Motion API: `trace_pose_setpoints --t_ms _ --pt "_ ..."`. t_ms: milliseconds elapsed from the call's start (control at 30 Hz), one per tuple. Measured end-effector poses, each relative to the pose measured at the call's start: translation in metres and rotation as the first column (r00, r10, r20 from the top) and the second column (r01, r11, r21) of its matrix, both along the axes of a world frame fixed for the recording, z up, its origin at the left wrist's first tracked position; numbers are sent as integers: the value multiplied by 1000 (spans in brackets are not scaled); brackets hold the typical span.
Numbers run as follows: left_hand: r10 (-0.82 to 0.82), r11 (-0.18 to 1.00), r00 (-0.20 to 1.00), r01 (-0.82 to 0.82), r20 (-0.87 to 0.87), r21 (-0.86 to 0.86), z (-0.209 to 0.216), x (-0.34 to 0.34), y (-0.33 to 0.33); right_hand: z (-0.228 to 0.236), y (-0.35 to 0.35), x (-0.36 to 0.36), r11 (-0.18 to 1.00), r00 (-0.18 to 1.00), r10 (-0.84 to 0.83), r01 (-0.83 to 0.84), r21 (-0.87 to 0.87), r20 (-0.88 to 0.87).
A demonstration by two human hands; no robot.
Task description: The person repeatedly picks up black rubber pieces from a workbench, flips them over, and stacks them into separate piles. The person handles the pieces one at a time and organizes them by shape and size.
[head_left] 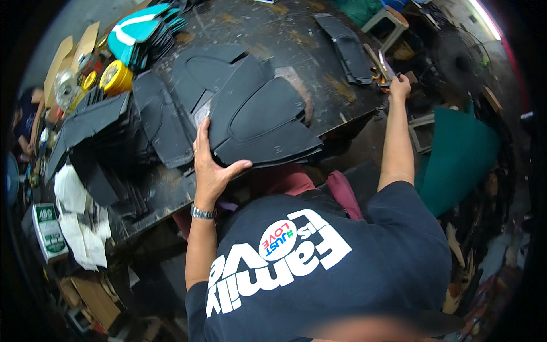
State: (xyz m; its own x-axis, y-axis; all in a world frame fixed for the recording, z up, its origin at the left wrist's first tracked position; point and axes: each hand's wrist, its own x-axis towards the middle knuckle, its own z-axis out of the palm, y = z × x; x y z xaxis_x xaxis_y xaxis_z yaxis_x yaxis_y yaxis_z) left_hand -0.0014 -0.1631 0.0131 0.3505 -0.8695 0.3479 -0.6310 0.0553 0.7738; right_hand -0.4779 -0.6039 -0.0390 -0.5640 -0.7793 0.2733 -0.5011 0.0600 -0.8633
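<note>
My left hand (pixel 212 174), a metal-band watch on its wrist, rests at the near left edge of a stack of black shaped panels (pixel 259 122). Its thumb is spread away from the fingers, and the fingertips touch a pale patch beside the top panel. Curved seam lines and notched corners mark these panels. My right hand (pixel 400 86) reaches to the table's far right corner, its fingers curled at a tool with metallic and orange parts (pixel 383 73). What exactly the fingers grip there is too small to make out.
More black panels (pixel 162 117) and a thick pile (pixel 97 122) lie at left. Teal pieces (pixel 134 31) and a yellow tub (pixel 117 78) stand behind. A long black piece (pixel 343 48) lies on the dark table (pixel 285 34). Right are a stool (pixel 386 27) and green sheet (pixel 458 159).
</note>
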Motion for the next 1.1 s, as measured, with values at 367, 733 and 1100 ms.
trace_pose_setpoints --t_ms 367,733,1100 --pt "11 1000 1000 -11 -6 -7 -6 -1 0 92 119 125 796 757 606 -579 177 -245" --pt "29 1000 994 -29 -105 3 -9 -2 4 110 263 273 416 398 808 -908 -57 -435" --pt "-21 994 996 11 -92 -108 8 -1 19 114 212 274 383 14 727 -838 -388 687"
